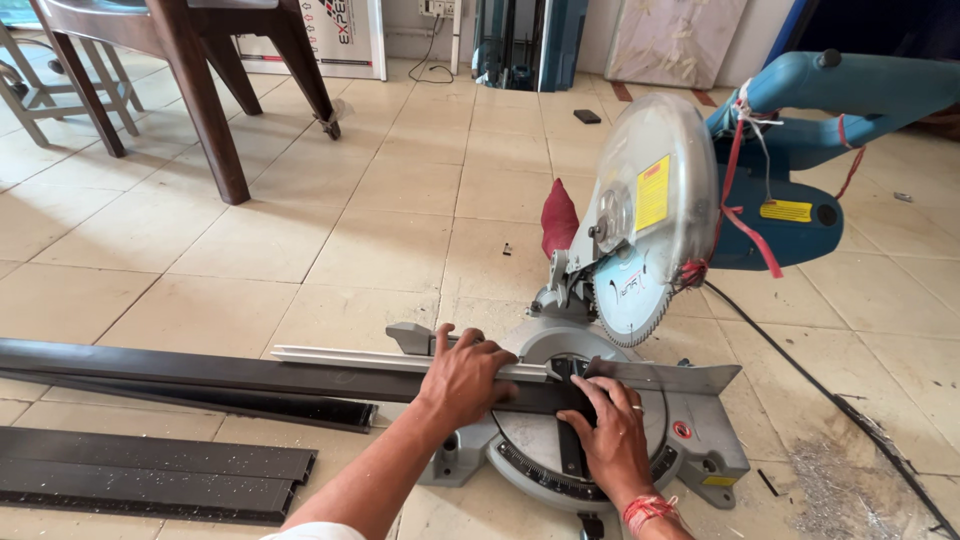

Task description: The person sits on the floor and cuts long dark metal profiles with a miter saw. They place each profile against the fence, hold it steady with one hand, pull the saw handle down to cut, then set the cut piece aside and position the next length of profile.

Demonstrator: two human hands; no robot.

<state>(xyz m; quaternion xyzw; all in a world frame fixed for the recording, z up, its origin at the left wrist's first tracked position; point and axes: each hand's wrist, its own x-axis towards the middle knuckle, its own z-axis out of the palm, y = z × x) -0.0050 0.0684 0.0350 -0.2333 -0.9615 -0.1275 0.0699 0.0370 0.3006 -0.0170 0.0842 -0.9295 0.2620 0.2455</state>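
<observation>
A long dark profile bar [200,368] lies across the floor and onto the base of a blue mitre saw [800,150], against its fence [330,356]. My left hand [462,380] presses down on the bar just left of the round turntable [540,450]. Near the cutting slot, my right hand [612,432] rests on the bar's end, fingers spread on it. The toothed blade [632,300] under its grey guard [655,195] is raised above the table.
Two more dark profile pieces [150,475] lie on the tiled floor at lower left. A brown table and chair legs [205,110] stand at the back left. A black cable [830,400] runs right of the saw, with metal shavings [830,480].
</observation>
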